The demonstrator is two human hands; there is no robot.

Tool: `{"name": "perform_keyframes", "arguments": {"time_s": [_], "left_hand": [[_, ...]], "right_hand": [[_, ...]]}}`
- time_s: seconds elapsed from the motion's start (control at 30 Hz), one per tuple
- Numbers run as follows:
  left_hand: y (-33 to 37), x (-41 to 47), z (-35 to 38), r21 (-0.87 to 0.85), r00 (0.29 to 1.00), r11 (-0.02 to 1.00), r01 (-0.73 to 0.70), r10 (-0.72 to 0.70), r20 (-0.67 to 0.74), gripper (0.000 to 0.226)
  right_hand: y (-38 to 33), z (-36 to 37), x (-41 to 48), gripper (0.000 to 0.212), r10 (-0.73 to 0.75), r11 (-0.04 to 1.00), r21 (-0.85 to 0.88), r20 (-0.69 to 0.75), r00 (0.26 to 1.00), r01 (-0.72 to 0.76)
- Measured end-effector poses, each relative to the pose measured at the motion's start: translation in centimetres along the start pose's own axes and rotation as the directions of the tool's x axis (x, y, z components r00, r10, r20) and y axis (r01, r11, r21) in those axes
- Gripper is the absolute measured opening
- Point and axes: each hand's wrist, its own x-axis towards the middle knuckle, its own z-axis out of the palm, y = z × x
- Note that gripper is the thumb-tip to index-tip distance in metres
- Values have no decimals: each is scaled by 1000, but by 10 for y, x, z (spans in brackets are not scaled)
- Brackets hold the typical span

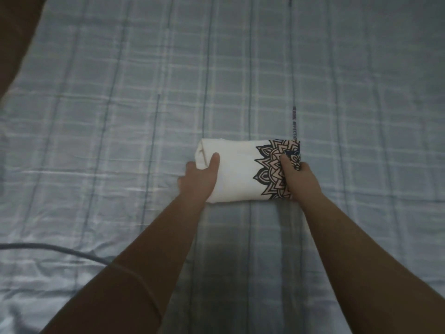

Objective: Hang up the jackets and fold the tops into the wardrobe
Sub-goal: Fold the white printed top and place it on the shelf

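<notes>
The folded white cotton top (237, 175) with a black-and-pink mandala print (269, 169) lies on the blue-grey checked bed sheet (120, 116), its long axis running left to right and the printed end pointing right. The left hand (199, 179) grips its plain left end, thumb on top, and the right hand (298, 179) grips the printed end likewise. Nothing lies against the top; a thin grey cable (72, 250) crosses the sheet well apart at lower left, passing over the left forearm.

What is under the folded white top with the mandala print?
The folded top lies on the blue checked bedsheet. The left hand and right hand grip its ends, thumbs on top; their fingers go out of sight beneath. Anything else under it is covered.
</notes>
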Motion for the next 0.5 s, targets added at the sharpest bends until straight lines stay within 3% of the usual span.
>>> {"name": "perform_keyframes", "arguments": {"time_s": [0.13, 0.3, 0.4, 0.5], "left_hand": [[-15, 4, 4, -80, 991, 989, -123, 119, -61, 96], [-33, -16, -9, -292, 979, 935, -202, 198, -44, 67], [-44, -40, -29, -472, 975, 879, -66, 157, 156, 63], [-55, -95, -62, -596, 923, 798, 85, 162, 349, 46]], "right_hand": [[7, -4, 8, 85, -6, 982, 190, 36, 999, -1], [13, -10, -6, 36, -128, 918, 384, 56, 990, 97], [12, -30, -42, 21, -180, 891, 440, 123, 976, 109], [6, -60, -99, 25, -233, 869, 483, 202, 951, 111]]}}
